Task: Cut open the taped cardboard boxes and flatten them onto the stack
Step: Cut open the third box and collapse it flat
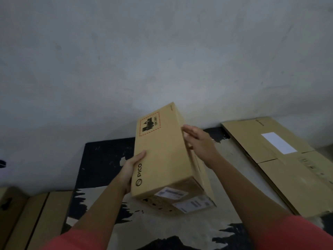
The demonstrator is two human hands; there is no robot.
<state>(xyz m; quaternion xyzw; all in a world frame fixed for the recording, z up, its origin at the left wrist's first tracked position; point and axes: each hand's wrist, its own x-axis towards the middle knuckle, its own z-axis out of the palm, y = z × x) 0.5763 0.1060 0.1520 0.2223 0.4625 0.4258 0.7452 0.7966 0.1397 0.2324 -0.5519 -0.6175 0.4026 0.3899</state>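
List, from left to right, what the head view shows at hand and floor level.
Brown cardboard boxes at the lower left edge → left hand → brown PICO-printed cardboard box held up between the hands → right hand → flattened brown cardboard stack.

Short plain coral-red left sleeve [77,239], right sleeve [304,231]; forearms [100,201] bare down to left hand [128,173], right hand [200,141].

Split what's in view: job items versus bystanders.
Job: PICO box, gripped by the left hand, right hand flat against its side; flattened cardboard stack at right; more cardboard boxes lower left, probably queued.
Not job: black-and-white mat; grey wall.
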